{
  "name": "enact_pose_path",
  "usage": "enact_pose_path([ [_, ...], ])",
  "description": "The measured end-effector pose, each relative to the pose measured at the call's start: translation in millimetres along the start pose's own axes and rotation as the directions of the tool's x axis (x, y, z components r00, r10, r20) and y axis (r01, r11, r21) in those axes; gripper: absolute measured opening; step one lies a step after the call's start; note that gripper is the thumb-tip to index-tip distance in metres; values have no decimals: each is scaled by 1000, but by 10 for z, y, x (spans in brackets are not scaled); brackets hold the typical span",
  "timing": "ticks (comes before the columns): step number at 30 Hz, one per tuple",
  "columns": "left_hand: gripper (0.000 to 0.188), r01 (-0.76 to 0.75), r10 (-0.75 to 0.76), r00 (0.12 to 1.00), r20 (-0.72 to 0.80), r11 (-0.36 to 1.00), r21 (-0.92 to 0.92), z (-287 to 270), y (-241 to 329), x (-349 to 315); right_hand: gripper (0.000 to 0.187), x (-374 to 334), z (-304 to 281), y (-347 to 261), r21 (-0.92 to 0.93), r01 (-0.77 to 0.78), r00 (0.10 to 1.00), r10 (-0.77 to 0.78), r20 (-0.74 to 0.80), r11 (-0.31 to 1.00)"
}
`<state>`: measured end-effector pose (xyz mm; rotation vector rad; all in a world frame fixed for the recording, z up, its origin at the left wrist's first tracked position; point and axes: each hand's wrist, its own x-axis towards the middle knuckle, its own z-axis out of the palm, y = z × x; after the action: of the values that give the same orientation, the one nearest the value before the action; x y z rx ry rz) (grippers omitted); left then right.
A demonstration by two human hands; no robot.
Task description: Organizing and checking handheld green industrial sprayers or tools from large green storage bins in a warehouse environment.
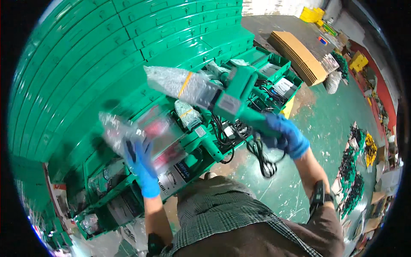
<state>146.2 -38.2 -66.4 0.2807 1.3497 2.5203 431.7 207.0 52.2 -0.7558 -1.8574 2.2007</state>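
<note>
My right hand, in a blue glove, is closed round the handle of a green corded power tool. The tool is raised above the cases, its front end wrapped in bubble wrap with a yellow band and pointing to the upper left. Its black cord hangs in loops below my hand. My left hand, also gloved in blue, is at the left with its fingers against a clear plastic bag; motion smears both. Beside it is a blurred clear pack with red parts. A second wrapped tool lies in an open green case below.
Stacked green metal cases form a wall at the left and back. Open cases with tools, cords and papers run in a row before me. Flat cardboard leans at the far right. Green and black piles lie on the right floor.
</note>
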Motion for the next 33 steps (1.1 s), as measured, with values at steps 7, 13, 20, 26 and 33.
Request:
enact_pose_path([
  [7,44,411,-278,883,379,848,-335,1189,391,-222,73,-225,493,645,358,-361,881,189,434,861],
  [13,62,87,-86,996,-34,996,28,809,210,-545,77,39,925,589,153,-173,902,94,422,973],
  [20,44,-48,586,776,233,-314,948,-966,1707,19,75,130,1190,826,72,-108,772,38,635,992],
  [26,24,-272,234,926,297,-131,953,-1796,1741,-412,69,199,1924,902,21,-84,713,45,699,996],
  [33,63,59,458,887,51,-221,974,-2717,1970,-851,67,183,2620,948,-177,64,688,85,721,982],
])
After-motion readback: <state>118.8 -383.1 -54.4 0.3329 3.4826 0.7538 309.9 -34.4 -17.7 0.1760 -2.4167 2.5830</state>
